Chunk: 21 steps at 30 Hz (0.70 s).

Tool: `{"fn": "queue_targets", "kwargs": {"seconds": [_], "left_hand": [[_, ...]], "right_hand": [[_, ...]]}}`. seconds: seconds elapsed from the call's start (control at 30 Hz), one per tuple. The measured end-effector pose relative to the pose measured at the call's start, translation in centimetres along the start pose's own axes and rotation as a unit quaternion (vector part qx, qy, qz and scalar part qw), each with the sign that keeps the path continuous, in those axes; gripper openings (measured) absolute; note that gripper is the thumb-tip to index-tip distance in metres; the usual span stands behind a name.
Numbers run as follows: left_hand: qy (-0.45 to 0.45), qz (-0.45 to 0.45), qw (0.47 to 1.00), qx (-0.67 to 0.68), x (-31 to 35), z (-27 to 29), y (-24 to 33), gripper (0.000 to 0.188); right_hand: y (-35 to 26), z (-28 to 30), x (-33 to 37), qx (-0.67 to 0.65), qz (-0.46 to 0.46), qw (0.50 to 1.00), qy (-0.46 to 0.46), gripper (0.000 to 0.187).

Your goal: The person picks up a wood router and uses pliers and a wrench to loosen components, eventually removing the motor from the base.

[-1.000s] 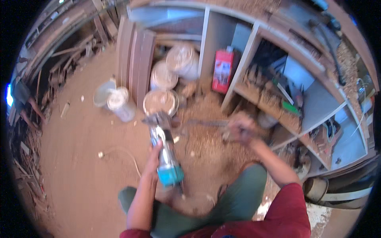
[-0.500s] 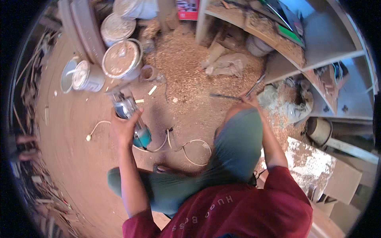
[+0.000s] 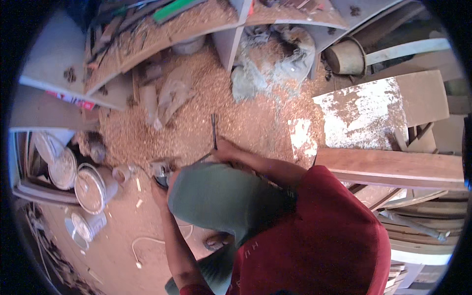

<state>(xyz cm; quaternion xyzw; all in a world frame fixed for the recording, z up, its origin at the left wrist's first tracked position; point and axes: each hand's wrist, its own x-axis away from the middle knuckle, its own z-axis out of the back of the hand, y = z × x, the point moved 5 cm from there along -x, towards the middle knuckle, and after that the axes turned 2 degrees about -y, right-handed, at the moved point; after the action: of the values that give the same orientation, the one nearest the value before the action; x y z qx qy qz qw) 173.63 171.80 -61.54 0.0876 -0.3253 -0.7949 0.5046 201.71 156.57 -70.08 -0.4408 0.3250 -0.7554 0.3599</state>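
Note:
My left hand [image 3: 161,192] is closed round a trim router, whose silver base [image 3: 160,170] shows beyond the fingers. My raised knee hides part of that tool. At the other side of the knee, my right hand [image 3: 226,149] grips slim dark metal tools that look like spanners. One dark bar [image 3: 214,129] points away from me over the shavings, and another reaches left toward the router. A pale power cord [image 3: 142,242] curls on the floor below my left forearm, ending near a small white piece.
Lidded buckets [image 3: 90,189] stand at the left. Wood shavings [image 3: 132,140] and a crumpled sack [image 3: 178,93] cover the floor ahead, under a cluttered shelf [image 3: 162,40]. To the right lie a whitish-stained board [image 3: 364,113], a long reddish plank [image 3: 388,164] and a metal bucket [image 3: 344,58].
The view has swung to the right, bringing the planks in. Both hands have come closer together, the router now beside my knee. Each hand still holds its tools.

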Motion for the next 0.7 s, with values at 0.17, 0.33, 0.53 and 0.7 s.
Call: {"fn": "queue_targets", "kwargs": {"seconds": [0.17, 0.33, 0.53, 0.7], "left_hand": [[-0.015, 0.044, 0.998, -0.041, -1.5, -2.8, -1.6, 0.088], [-0.014, 0.1, 0.993, 0.054, -2.2, -2.9, -7.3, 0.095], [0.006, 0.144, 0.989, 0.045, -1.4, -0.8, -7.1, 0.081], [-0.013, 0.1, 0.995, 0.014, -2.2, 0.0, -10.0, 0.088]], "right_hand": [[1.4, 1.4, -0.3, 0.103, -0.052, 0.992, 0.056, 0.055], [-1.1, 0.8, -0.8, 0.145, -0.025, 0.988, 0.04, 0.049], [-7.0, 4.3, 1.3, -0.012, 0.083, 0.994, 0.075, 0.035], [-18.5, 11.2, 7.2, -0.166, 0.123, 0.976, 0.07, 0.035]]}}
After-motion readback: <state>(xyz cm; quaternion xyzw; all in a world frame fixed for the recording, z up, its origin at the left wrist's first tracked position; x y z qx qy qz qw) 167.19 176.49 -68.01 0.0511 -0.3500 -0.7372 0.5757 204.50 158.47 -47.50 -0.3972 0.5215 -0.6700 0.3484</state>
